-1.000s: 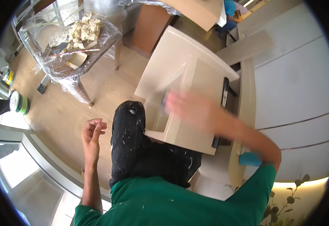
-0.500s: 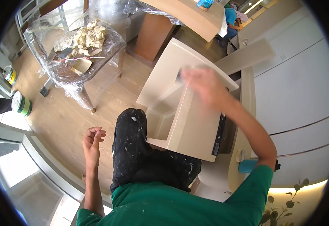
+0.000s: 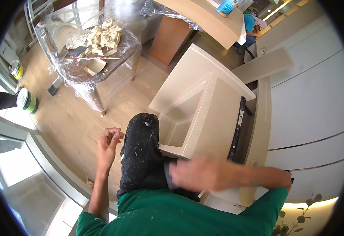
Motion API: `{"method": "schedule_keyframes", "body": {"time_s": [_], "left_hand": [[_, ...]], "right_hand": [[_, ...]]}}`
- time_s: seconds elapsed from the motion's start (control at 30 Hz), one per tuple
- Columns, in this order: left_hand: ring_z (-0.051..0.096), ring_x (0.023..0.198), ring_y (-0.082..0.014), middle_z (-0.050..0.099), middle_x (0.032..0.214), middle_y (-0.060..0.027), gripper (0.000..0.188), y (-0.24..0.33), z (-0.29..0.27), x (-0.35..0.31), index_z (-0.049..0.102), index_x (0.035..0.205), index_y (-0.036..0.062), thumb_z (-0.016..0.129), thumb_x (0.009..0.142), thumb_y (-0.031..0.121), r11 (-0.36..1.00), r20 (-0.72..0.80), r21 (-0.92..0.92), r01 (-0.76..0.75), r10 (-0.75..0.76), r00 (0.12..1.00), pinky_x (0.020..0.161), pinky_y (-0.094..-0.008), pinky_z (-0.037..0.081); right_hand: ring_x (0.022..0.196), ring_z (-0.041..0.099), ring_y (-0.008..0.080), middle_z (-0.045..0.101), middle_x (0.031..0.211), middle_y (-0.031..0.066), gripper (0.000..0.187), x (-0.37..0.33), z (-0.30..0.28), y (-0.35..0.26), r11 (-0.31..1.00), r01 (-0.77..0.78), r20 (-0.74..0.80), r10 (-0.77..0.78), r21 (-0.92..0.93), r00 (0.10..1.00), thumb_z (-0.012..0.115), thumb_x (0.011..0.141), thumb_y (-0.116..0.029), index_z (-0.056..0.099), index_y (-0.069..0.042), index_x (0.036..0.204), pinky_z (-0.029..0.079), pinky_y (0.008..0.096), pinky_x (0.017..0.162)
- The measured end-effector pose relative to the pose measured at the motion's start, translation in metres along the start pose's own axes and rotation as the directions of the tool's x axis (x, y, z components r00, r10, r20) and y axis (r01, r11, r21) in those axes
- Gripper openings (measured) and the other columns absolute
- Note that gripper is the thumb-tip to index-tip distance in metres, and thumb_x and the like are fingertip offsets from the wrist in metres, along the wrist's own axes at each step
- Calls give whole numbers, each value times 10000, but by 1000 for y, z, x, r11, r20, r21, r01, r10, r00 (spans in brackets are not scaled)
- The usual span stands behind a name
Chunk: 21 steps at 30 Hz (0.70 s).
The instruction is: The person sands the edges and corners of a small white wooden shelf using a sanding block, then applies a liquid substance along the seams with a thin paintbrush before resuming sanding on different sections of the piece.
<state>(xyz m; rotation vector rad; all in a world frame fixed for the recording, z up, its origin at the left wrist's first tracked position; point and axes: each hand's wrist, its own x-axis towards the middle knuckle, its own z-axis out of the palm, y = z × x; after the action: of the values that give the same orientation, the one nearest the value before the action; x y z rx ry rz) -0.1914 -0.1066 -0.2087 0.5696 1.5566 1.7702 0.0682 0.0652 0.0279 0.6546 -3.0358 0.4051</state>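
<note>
While holding the right hand point(image 3: 197, 173) close to the near end of the cream drawer point(image 3: 221, 114), cannot read its grip: too blurred. Can make out a greyish item point(image 3: 168, 175) at the fingertips, maybe a flat pad, but cannot confirm a pinch. Cannot tell contact with the drawer either. Find left hand point(image 3: 111, 143) left of the drawer, apart from it, with fingers loosely curled and thumb near them, gripping nothing visible. Hung there probably for balance.

Find the drawer itself just right of the knee of the black trousers point(image 3: 140, 135), apparently tipped with its hollow facing left. Likely set that way for reach into the inner corners, with the knee close enough to steady it; cannot see the support underneath. Note black rail point(image 3: 236, 131) along its right edge, white doors point(image 3: 309, 98) further right of it.

Beyond and left of the drawer, see film-wrapped chair point(image 3: 86, 84), presumably covered against dust and splashes. Note crumpled beige scraps point(image 3: 103, 36) and thin stick point(image 3: 95, 58) on it, likely parked there to spare the floor point(image 3: 130, 96). See tabletop point(image 3: 219, 28) past the drawer's far end, carrying blue container point(image 3: 224, 8). Also spot striped bucket point(image 3: 28, 101) well left of the drawer, co-worker point(image 3: 249, 24) far beyond it.
</note>
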Motion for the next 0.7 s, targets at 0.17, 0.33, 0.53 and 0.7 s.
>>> {"method": "schedule_keyframes", "body": {"time_s": [0.17,0.33,0.53,0.7], "left_hand": [[687,1021,-164,722,1075,-102,225,24,45,17,630,1209,-29,576,1075,143,997,147,-49,-60,66,987,875,-307,535],[681,1089,-185,712,1141,-124,277,73,107,49,626,1248,-37,568,1088,182,969,279,-108,-220,242,929,915,-330,545],[648,1214,-215,692,1263,-152,322,98,135,79,622,1303,-42,571,1090,194,932,363,-144,-332,362,859,1003,-368,524],[602,1305,-280,642,1380,-178,347,136,177,91,605,1365,-33,584,1057,127,780,529,45,-624,512,677,1089,-410,495]], "right_hand": [[1279,620,289,616,1431,184,404,-16,-36,10,961,-121,-121,94,-247,988,596,952,-54,637,-26,1353,494,358,1081],[1404,518,389,579,1447,246,482,-40,-24,115,847,-480,-357,386,-229,851,610,887,-12,588,53,1364,419,474,1183],[1360,568,338,583,1444,227,400,-14,8,-16,999,1,-96,-5,-46,995,469,1019,-130,594,49,1355,463,463,1157],[1323,579,359,597,1413,217,402,-25,16,-3,986,-134,-276,102,-99,956,521,975,-121,601,64,1323,467,462,1140]]}}
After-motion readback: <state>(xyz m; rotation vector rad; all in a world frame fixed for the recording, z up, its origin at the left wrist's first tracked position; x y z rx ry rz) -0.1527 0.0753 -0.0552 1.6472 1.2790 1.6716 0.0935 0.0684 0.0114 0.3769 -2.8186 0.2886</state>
